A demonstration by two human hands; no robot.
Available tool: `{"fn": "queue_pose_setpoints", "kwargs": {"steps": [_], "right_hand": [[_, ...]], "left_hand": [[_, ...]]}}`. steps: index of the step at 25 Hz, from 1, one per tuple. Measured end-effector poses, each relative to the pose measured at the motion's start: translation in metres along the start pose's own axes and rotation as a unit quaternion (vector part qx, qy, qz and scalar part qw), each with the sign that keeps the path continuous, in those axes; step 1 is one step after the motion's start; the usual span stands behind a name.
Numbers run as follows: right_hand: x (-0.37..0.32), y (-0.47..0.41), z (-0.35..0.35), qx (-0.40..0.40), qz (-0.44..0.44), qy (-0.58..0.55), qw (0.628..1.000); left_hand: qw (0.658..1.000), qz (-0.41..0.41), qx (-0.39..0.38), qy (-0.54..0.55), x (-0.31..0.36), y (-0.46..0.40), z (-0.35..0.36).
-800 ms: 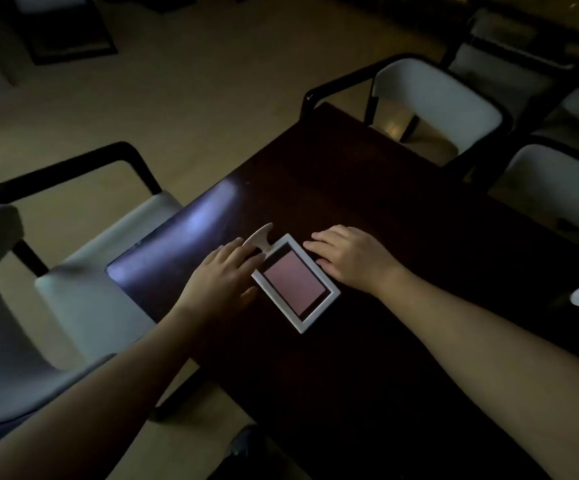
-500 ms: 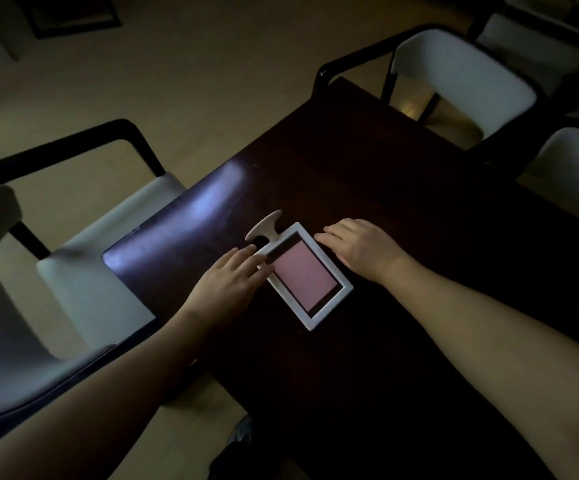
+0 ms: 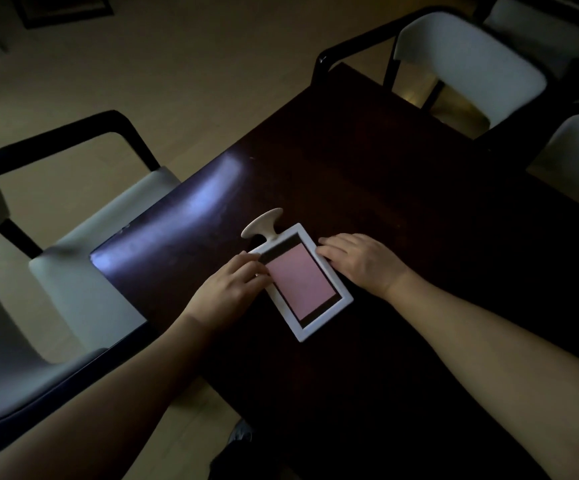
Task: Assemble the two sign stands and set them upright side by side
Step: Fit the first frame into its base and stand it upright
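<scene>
Left forearm: bare, reaching in from the near left corner of the view over the near left edge of the dark glossy wooden table [image 3: 367, 174].
Right forearm: bare, coming in from the near right across the table top.
Left hand [image 3: 227, 289]: palm down, fingers loosely extended and close together, their tips lying on the left long side of the frame near its far corner. It presses or steadies; nothing is wrapped in it.
Right hand [image 3: 361, 259]: palm down, fingers slightly curled and together, the tips resting against the right long side of the frame near its far end. Whether the thumb hooks under the frame cannot be told.
Sign stand: a white rectangular plastic frame [image 3: 345, 299] with a pink card insert [image 3: 300, 280] bordered by dark strips, lying flat on the table between the two hands, near the table's left edge, turned at an angle to it.
Base: a white rounded plastic foot [image 3: 262, 222] on a short neck, joined to the frame's far short side, lying flat on the table and pointing away.
Table sheen: a pale bluish reflection along the left edge.
Chairs: a pale-seated, black-armed chair [image 3: 83, 258] beside the left edge; two more pale chairs [image 3: 468, 60] at the far right corner.
Floor: beige, dim.
</scene>
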State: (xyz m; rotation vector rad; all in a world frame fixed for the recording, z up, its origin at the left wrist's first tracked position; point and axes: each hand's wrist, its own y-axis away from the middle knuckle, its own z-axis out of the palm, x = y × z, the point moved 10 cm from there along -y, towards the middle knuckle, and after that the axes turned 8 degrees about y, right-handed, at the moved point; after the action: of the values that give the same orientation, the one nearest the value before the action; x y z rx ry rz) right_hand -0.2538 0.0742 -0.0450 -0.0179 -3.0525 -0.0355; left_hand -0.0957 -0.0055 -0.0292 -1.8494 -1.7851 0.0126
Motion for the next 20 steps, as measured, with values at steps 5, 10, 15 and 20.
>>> {"fn": "queue_pose_setpoints", "kwargs": {"steps": [5,10,15,20], "right_hand": [[-0.002,0.018,-0.012,0.018,0.033,-0.056,0.998],[0.004,0.038,-0.03,0.033,0.073,-0.124,0.989],[0.019,0.063,-0.051,0.079,0.127,-0.225,0.963],[0.039,0.085,-0.047,0.094,0.253,-0.267,0.925]], "left_hand": [[0.996,-0.051,0.048,0.053,-0.001,-0.009,-0.024],[0.982,-0.124,0.072,0.122,-0.001,-0.029,-0.036],[0.967,-0.16,0.113,0.165,-0.002,-0.048,-0.042],[0.948,-0.181,0.102,0.242,-0.003,-0.067,-0.031]]}}
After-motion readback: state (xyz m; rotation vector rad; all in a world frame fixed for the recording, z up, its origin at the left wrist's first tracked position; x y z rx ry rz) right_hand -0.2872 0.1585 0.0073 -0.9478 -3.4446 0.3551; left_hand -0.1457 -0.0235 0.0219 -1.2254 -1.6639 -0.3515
